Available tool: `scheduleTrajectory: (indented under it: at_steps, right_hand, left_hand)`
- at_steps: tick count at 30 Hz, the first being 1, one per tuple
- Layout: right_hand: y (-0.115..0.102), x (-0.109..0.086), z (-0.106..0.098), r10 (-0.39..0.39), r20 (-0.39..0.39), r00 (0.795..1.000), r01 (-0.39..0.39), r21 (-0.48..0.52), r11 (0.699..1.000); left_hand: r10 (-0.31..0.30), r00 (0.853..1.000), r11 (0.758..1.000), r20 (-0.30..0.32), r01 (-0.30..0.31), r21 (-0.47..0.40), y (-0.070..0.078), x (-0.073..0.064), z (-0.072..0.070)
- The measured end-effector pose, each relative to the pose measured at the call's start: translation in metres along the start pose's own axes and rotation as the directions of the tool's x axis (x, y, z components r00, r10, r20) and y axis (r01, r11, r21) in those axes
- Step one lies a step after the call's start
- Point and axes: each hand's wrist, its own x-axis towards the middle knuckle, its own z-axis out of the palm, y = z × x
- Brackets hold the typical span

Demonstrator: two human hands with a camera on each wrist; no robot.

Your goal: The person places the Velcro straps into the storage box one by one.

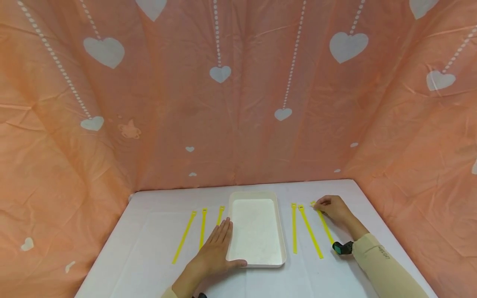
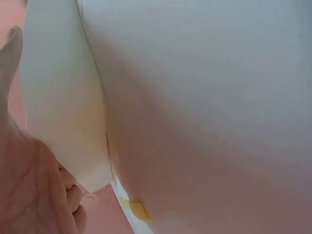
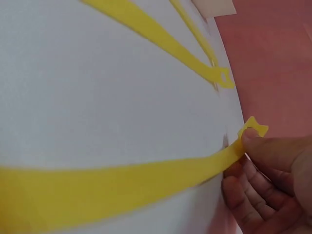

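My right hand (image 1: 333,211) pinches the slotted head of a yellow cable strap (image 1: 325,227) between thumb and fingers, at the far right. In the right wrist view that strap (image 3: 146,185) bends up toward the thumb, and its head is raised. A shallow white tray (image 1: 255,231) stands in the middle of the table. Against its left side lies my left hand (image 1: 213,253), fingers straight, thumb along the near left corner. The left wrist view has the outer wall of the tray (image 2: 63,97) beside the palm.
Two more yellow straps lie right of the tray, one upright (image 1: 294,229) and one slanted (image 1: 311,231). Left of it are a slanted strap (image 1: 184,236), a middle strap (image 1: 203,227) and one partly hidden strap (image 1: 220,215). A pink-orange curtain (image 1: 238,136) with hearts encloses the white table (image 1: 156,240).
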Motion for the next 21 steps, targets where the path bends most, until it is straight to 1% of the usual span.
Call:
scheduleTrajectory:
  at_steps: [6, 10, 12, 15, 18, 21]
  right_hand:
    - [-0.008, -0.002, -0.006, -0.053, -0.001, 0.999, 0.053, 0.019, 0.998]
    - [-0.017, -0.005, -0.010, -0.078, -0.023, 0.997, 0.079, 0.028, 0.997]
    - [-0.022, -0.007, -0.011, -0.106, -0.040, 0.994, 0.107, 0.016, 0.994]
    - [-0.028, -0.009, -0.013, -0.167, -0.078, 0.983, 0.167, -0.012, 0.986]
    - [-0.035, -0.013, -0.014, -0.230, -0.125, 0.965, 0.227, -0.036, 0.973]
    - [-0.045, -0.016, -0.014, -0.269, -0.162, 0.949, 0.267, -0.035, 0.963]
  left_hand:
    - [-0.017, 1.000, 0.999, 0.002, 0.017, -0.034, -0.001, 0.000, 0.003]
    - [-0.028, 1.000, 0.999, 0.006, 0.028, -0.016, 0.000, 0.000, 0.003]
    - [-0.030, 1.000, 1.000, 0.005, 0.030, -0.007, 0.001, 0.000, 0.003]
    - [-0.023, 1.000, 1.000, 0.000, 0.023, -0.016, 0.001, -0.001, 0.002]
    - [-0.019, 1.000, 0.999, -0.003, 0.019, -0.026, 0.001, -0.001, 0.002]
    - [-0.018, 1.000, 0.999, -0.010, 0.018, -0.037, 0.001, -0.001, 0.002]
